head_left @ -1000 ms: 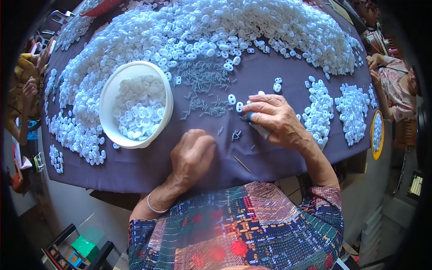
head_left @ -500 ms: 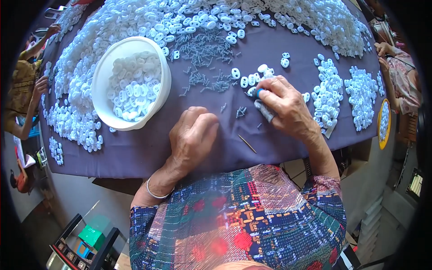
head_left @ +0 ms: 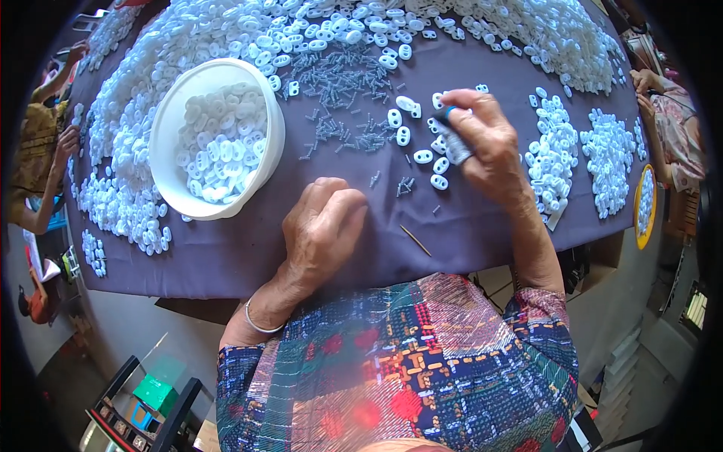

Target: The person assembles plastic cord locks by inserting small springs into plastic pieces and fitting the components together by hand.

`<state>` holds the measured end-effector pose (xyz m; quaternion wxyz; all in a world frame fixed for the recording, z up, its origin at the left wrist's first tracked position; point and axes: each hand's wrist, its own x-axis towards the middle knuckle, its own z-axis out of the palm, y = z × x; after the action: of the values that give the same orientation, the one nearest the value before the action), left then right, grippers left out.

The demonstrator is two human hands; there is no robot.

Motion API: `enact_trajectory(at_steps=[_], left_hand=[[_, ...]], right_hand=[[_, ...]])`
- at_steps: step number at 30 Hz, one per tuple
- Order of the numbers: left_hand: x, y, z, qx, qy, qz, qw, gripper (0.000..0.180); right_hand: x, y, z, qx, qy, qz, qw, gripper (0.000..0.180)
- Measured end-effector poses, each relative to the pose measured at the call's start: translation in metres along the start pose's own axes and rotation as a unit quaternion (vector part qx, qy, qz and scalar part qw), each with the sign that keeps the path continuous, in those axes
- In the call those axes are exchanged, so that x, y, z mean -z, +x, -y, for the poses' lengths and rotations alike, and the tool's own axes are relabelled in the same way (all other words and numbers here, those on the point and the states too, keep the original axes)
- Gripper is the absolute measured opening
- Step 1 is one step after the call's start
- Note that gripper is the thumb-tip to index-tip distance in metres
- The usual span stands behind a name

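1. Purple cloth covers the worktop [head_left: 226,260], which fills the upper part of the head view and bends with the lens.
2. Left of the round white plastic bowl [head_left: 167,143], another person's hand [head_left: 69,139] reaches toward the worktop's edge.
3. That bowl stands on the cloth and is heaped with small white oval plastic pieces [head_left: 222,143].
4. Around the bowl's far and left sides runs a broad drift of loose white plastic pieces [head_left: 128,196], which stretches across the far side of the worktop.
5. Just right of the bowl, farther up the cloth, lies a scatter of small grey metal screws [head_left: 339,79].
6. Below and right of the bowl, the left hand [head_left: 324,230] rests knuckles-up on the cloth, fingers curled under; whether its grip holds anything cannot be told. A thin silver bangle [head_left: 260,324] circles its wrist.
7. Between the two hands, nearer the worktop's front edge than the bowl, a thin wooden stick [head_left: 415,240] lies alone.
8. Well right of the bowl, the right hand [head_left: 486,143] has its grip closed around a short grey tool with a blue tip [head_left: 452,134], the tip pointing at a few separate white oval pieces [head_left: 423,156] on the cloth.
9. Farther right are two tidy clusters of white pieces [head_left: 553,162].
10. At the far right edge sits a yellow-rimmed dish [head_left: 637,218], with another person's arm [head_left: 663,139] above it.
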<state>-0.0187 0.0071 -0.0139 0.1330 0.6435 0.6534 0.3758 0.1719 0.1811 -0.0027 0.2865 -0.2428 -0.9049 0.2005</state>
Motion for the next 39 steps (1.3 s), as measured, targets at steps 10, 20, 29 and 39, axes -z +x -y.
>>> enact_trajectory(at_steps=[10,20,29,39], left_hand=[[0.001,0.0,-0.002,0.0,-0.001,-0.003,1.0,0.02],[0.001,-0.004,0.0,0.029,-0.024,0.001,0.999,0.024],[0.011,-0.002,0.005,0.049,-0.062,-0.043,0.996,0.027],[0.013,0.0,0.011,0.054,-0.012,-0.101,0.993,0.016]], right_hand=[[0.014,-0.013,0.001,-0.021,-0.082,0.054,0.995,0.029],[-0.001,0.013,0.008,-0.048,-0.107,0.103,0.988,0.029],[-0.006,0.018,0.005,-0.049,-0.163,0.168,0.971,0.033],[0.006,0.009,0.02,0.032,-0.044,-0.01,0.998,0.034]])
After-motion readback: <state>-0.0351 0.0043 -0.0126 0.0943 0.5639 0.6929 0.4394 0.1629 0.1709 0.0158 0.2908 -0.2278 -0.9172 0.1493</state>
